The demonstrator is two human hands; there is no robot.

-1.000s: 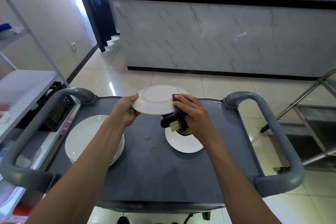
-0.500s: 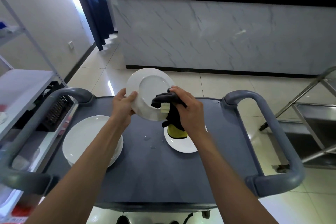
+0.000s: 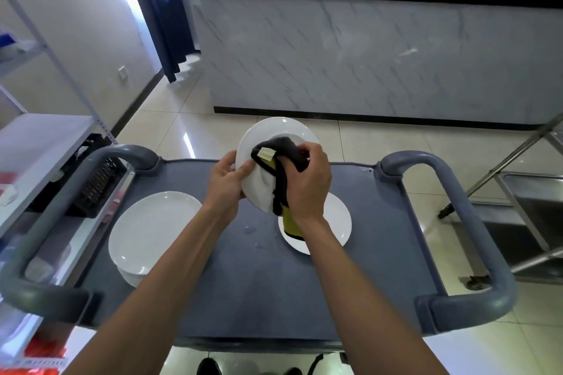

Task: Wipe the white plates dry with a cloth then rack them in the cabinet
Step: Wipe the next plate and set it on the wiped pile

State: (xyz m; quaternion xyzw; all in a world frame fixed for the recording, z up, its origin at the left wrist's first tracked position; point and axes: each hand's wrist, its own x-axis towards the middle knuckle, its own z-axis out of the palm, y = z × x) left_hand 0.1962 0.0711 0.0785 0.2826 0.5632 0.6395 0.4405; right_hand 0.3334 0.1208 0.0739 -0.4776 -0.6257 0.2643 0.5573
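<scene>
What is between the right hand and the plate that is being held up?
Only the cloth. The right hand grips it and presses it on the held plate, tilted above the cart. The left hand holds the plate's left rim directly, nothing between. No cabinet is in view.

Plate stack (image 3: 152, 231) left on cart (image 3: 268, 298); single plate (image 3: 338, 222) right.

Glossy tiled floor (image 3: 380, 143); marble-fronted counter (image 3: 365, 61); blue curtain (image 3: 161, 9); metal shelving (image 3: 36, 143) at left.
</scene>
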